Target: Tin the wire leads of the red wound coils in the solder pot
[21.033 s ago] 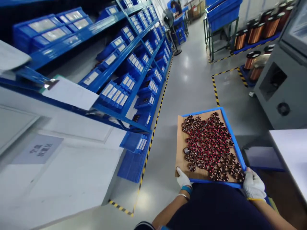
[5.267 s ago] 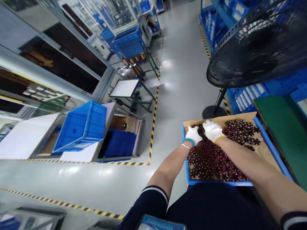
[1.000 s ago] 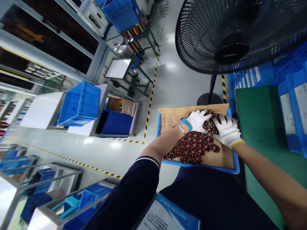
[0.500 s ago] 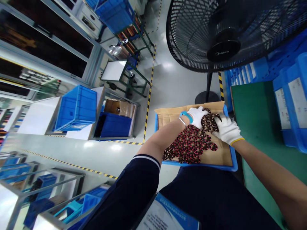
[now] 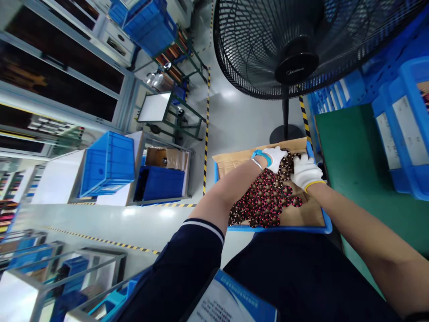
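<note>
Many round dark-brown parts with red-dotted rims lie in a blue crate lined with brown cardboard. A cluster of similar parts with paler rims sits at the crate's far right, between my two hands. My left hand, in a white glove with a blue band at the wrist, curls its fingers against the cluster's left side. From the right, my right hand, in a white glove with a yellow cuff, presses its bent fingers against the same cluster. Both hands' fingertips are partly hidden among the parts.
A large black fan stands beyond the crate. To the right is a green surface with blue bins. Another blue crate rests on a white bench at left. A card hangs at my chest.
My right hand has moved left and in towards my left hand, narrowing the cluster between them. The whole view has shifted slightly.
</note>
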The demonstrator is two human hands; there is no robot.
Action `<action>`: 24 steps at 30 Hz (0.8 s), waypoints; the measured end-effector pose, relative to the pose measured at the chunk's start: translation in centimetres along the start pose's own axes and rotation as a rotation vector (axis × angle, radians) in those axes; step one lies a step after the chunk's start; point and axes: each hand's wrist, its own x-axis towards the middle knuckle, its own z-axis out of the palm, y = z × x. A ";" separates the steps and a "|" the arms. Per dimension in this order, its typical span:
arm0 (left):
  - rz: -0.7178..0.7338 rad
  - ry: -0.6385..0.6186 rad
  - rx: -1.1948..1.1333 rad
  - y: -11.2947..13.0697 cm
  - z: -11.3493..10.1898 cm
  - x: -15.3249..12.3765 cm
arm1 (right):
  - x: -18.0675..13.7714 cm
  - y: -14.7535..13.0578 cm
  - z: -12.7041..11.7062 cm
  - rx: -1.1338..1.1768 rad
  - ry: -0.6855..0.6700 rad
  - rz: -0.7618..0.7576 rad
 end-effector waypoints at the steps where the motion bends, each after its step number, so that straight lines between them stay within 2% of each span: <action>1: -0.002 0.016 -0.006 0.0 0.1 0.0 | -0.1 -0.2 0.0 0.011 0.001 0.018; 8: -0.034 0.085 0.003 0.7 1.9 0.2 | -0.8 -0.3 0.7 0.111 0.007 0.039; 12: -0.054 0.127 0.021 1.2 2.2 0.3 | -0.5 -0.1 0.8 0.154 0.000 0.016; 19: -0.070 0.178 0.068 2.3 0.6 -0.7 | -1.2 0.7 1.1 0.242 0.031 0.059; 24: -0.068 0.194 0.091 4.0 -1.2 -1.6 | -2.9 1.2 -0.1 0.285 0.070 0.073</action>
